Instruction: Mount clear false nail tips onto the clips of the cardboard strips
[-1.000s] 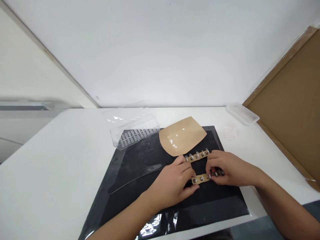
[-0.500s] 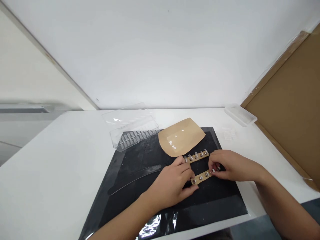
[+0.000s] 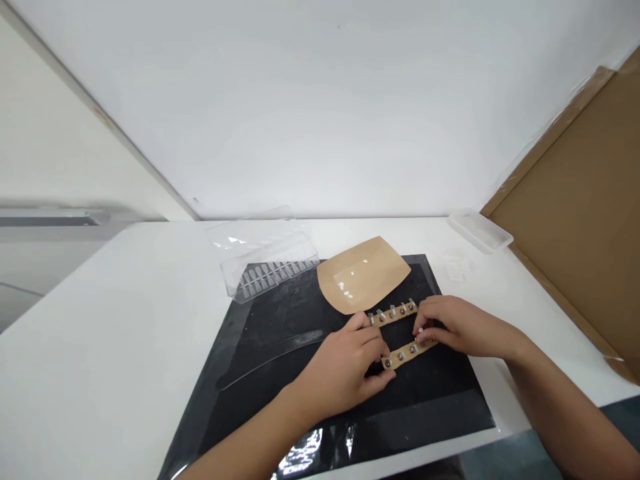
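Right hand (image 3: 463, 330) pinched on right end of lower strip (image 3: 409, 353); left hand (image 3: 340, 367) half-curled at its left end, hold unclear. Upper strip (image 3: 395, 315): tips (image 3: 393, 310) on studs, done. Lower strip: visible studs (image 3: 401, 357) bare, left to do. Both strips on black mat (image 3: 280, 333).

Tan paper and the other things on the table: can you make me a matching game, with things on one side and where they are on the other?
Things:
1. tan paper sheet
2. clear plastic box
3. right hand
4. small clear tray

Places:
A. on the lower strip
B. beside the brown board
C. over the black mat's far left corner
D. over the black mat's far right part

Pairs: 1-D, 2-C, 3-A, 4-B
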`<control>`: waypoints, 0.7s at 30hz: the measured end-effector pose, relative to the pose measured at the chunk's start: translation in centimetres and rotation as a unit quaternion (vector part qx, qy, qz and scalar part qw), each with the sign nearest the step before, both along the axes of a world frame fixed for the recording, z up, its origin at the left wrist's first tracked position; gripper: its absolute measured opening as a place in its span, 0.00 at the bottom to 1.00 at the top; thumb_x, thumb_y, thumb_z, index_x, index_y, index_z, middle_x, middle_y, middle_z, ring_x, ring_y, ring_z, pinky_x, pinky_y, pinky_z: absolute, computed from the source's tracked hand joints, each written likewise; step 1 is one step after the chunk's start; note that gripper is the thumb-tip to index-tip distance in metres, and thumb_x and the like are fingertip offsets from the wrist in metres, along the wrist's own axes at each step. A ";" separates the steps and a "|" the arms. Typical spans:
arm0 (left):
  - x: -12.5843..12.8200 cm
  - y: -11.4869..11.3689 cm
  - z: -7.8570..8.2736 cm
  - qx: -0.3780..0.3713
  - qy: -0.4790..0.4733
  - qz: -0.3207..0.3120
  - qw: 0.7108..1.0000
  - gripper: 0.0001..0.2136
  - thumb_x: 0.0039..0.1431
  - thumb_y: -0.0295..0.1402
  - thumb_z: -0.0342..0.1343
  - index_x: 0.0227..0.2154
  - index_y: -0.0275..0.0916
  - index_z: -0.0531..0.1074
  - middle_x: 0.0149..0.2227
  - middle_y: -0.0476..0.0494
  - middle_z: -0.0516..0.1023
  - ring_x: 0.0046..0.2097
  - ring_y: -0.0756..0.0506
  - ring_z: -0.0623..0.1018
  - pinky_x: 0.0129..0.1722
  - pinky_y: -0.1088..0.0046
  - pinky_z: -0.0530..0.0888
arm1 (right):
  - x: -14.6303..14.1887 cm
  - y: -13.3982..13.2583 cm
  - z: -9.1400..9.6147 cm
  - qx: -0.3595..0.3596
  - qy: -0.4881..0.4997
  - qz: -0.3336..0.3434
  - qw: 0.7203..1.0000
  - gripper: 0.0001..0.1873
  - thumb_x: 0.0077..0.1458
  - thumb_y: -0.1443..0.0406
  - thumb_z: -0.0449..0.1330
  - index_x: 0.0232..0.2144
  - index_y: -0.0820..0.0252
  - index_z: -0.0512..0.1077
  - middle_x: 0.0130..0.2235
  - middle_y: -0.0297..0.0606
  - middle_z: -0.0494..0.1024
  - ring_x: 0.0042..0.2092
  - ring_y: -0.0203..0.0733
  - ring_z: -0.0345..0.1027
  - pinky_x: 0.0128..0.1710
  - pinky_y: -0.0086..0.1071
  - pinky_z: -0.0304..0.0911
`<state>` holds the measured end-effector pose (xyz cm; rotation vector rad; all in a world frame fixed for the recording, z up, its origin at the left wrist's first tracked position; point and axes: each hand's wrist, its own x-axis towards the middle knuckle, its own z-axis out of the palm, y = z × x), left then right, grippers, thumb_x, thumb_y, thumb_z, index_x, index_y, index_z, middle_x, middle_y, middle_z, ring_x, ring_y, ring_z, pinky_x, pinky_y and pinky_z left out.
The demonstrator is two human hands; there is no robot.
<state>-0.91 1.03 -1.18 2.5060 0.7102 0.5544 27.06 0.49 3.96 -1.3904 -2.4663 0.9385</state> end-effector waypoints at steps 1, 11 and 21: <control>0.0 0.0 0.0 0.003 -0.002 -0.002 1.000 0.08 0.61 0.37 0.68 0.37 0.41 0.77 0.36 0.45 0.80 0.43 0.40 0.73 0.39 0.66 0.73 | 0.1 0.0 0.1 0.008 0.007 -0.002 1.000 0.05 0.68 0.65 0.63 0.38 0.56 0.78 0.39 0.34 0.81 0.42 0.41 0.73 0.44 0.34 0.65; 0.3 -0.5 1.1 0.048 -0.177 0.014 0.983 0.07 0.66 0.33 0.62 0.45 0.39 0.74 0.40 0.41 0.81 0.42 0.42 0.77 0.45 0.62 0.75 | -2.3 -0.8 -1.0 0.114 0.198 0.028 0.973 0.09 0.68 0.58 0.66 0.36 0.56 0.78 0.35 0.34 0.81 0.38 0.39 0.71 0.39 0.33 0.64; 0.7 -0.2 0.8 0.047 -0.270 -0.037 0.961 0.07 0.64 0.24 0.66 0.43 0.38 0.76 0.39 0.43 0.84 0.40 0.47 0.80 0.45 0.67 0.78 | -3.9 -1.5 -2.1 0.156 0.321 0.056 0.932 0.11 0.58 0.60 0.74 0.33 0.57 0.77 0.31 0.31 0.82 0.32 0.34 0.74 0.36 0.30 0.67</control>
